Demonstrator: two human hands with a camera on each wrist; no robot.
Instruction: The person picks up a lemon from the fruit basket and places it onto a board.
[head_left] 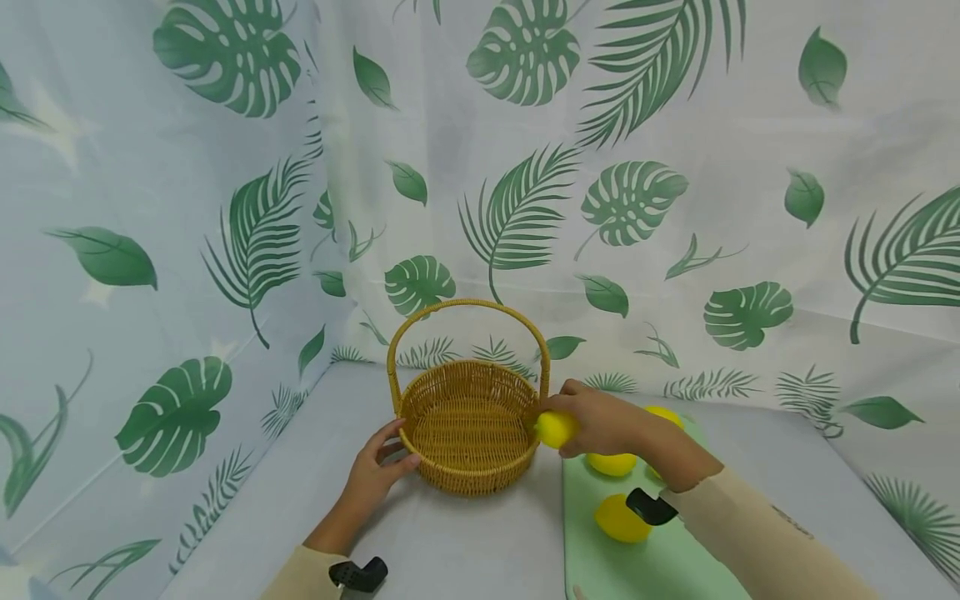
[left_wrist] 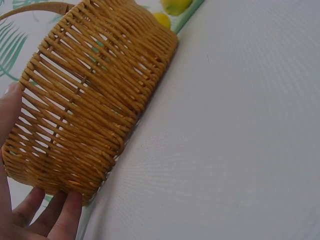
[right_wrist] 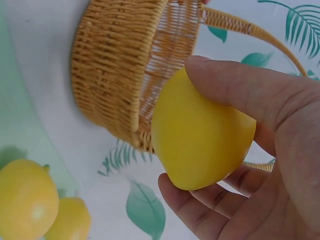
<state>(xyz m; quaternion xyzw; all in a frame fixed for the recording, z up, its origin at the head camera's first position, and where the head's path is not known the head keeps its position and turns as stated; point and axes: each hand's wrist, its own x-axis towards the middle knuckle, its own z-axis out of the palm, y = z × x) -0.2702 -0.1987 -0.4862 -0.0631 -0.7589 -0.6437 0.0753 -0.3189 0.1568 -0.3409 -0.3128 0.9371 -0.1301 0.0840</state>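
Note:
A yellow lemon (right_wrist: 200, 132) is gripped between the thumb and fingers of my right hand (head_left: 600, 417), at the right rim of a wicker basket (head_left: 472, 482). The basket has a tall arched handle (head_left: 471, 303), and no fruit shows inside it. My left hand (head_left: 378, 467) rests on the basket's left side, thumb on the rim and fingertips (left_wrist: 72, 205) against the woven wall. In the head view, several more lemons (head_left: 622, 518) lie on a pale green board (head_left: 592, 571) to the right, some partly hidden by my right arm.
The white table (head_left: 465, 550) meets a leaf-printed curtain (head_left: 517, 208) behind the basket and along the left side. The green board's left edge runs just right of the basket. Dark straps (head_left: 360, 575) circle both wrists.

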